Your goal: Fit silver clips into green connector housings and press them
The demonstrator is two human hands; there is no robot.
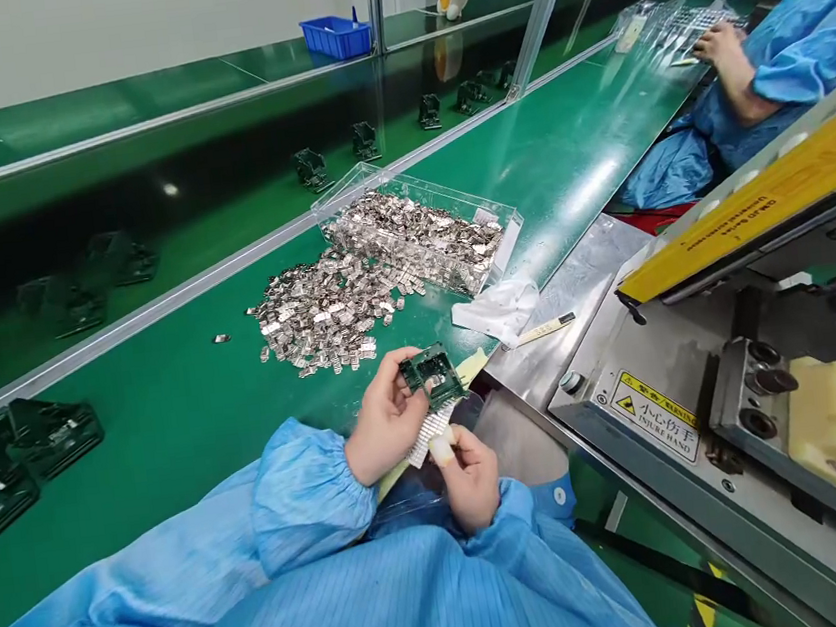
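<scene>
My left hand [386,420] grips a dark green circuit board [442,383] by its left end, thumb on the near side. The board has a dark recess with a small silvery piece in it. Just below, my right hand [471,478] is closed in a pinch, with a white finger cot [443,449] on one digit. Whatever lies between its fingertips is too small to make out. Under and between both hands is a white sheet [428,435] with rows of small marks or pieces. Yellowish paper [472,366] sticks out behind the board.
Small metal pieces [320,315] lie heaped beside a clear tray [505,243] full of them. A white cloth [497,312] and a marked strip [547,329] lie at the bench edge. Right stands a machine [634,389] with a hand-injury warning. A co-worker's hand [724,45] works farther back.
</scene>
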